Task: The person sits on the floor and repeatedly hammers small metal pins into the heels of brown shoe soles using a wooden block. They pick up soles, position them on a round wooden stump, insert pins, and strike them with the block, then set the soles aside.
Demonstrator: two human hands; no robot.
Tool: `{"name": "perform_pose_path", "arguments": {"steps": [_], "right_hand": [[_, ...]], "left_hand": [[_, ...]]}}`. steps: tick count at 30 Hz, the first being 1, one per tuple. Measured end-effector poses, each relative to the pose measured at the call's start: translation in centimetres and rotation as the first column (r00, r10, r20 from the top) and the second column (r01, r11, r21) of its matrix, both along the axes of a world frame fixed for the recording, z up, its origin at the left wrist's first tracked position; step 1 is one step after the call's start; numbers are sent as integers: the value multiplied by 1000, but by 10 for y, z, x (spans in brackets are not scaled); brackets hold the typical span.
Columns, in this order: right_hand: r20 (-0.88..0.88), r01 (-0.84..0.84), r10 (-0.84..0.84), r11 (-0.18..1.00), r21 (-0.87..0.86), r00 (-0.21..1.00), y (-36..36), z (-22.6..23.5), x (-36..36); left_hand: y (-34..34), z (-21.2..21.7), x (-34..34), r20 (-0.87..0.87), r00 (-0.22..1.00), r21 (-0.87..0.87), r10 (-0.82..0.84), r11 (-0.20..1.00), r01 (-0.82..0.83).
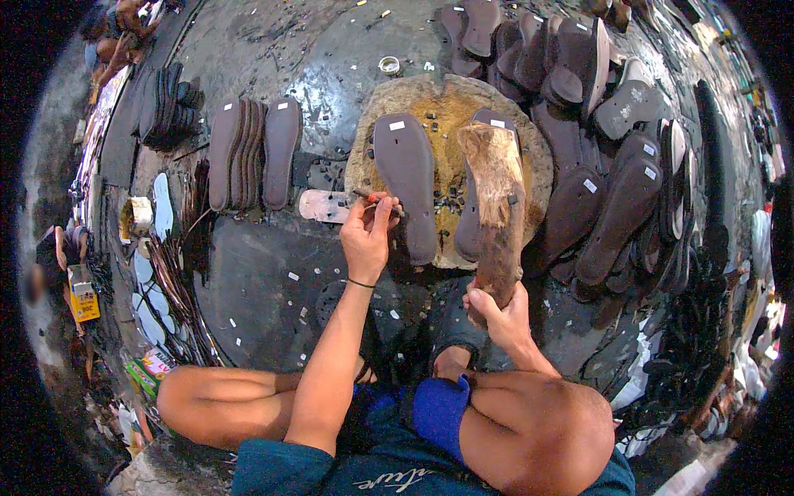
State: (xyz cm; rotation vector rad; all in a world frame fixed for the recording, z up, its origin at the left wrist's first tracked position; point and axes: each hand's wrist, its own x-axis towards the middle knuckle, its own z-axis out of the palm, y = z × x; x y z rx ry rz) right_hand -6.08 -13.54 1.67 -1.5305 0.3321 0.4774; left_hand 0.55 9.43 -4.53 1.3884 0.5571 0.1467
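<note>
- We see the left sole [405, 186] lying flat on the stone block [360, 149], just right of the fingers of our left hand [368, 236]; that hand is nearer to it than our right hand [500, 318].
- The sole's long axis runs away from us, leaning slightly left at the far end, with the narrower end toward us.
- Our left fingers are narrow, pinched on a small dark rod [361, 193] that points crosswise to the sole; whether its right end touches the sole's left edge, we cannot tell.
- Our right fingers are wrapped around the lower end of a wooden club [499, 215], which slants up and away from us, its pale, thick head uppermost.
- The club stands between our view and the right sole [467, 215], hiding much of it; we cannot tell whether they touch.
- Black scraps [447, 202] litter the block between the 2 soles, and a pale flat piece [324, 206] sticks out left of the block, beside our left fingers.
- Further left we have a row of brown soles [236, 157] on edge; on the right, a large heap of soles [616, 219] sits near the block.
- Beyond the block, well apart from both hands, is a small round cup [389, 65].
</note>
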Motion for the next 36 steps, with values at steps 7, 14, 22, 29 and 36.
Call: {"name": "perform_pose_path", "arguments": {"steps": [7,14,22,29,36], "right_hand": [[3,-63,63,997,44,998,-2,98,44],[0,-463,464,885,-45,886,1,57,48],[-211,-28,9,996,-83,977,-80,-26,-86],[488,331,144,569,-753,861,-78,0,-82],[338,-61,503,622,-781,795,43,-28,46]], "left_hand": [[4,8,2,-5,992,473,-130,873,117],[10,5,-16,117,962,764,-247,641,72],[21,13,8,-66,951,533,-301,795,289],[57,8,32,-66,995,-165,73,983,-83],[173,-60,65,40,987,701,155,700,-138]]}}
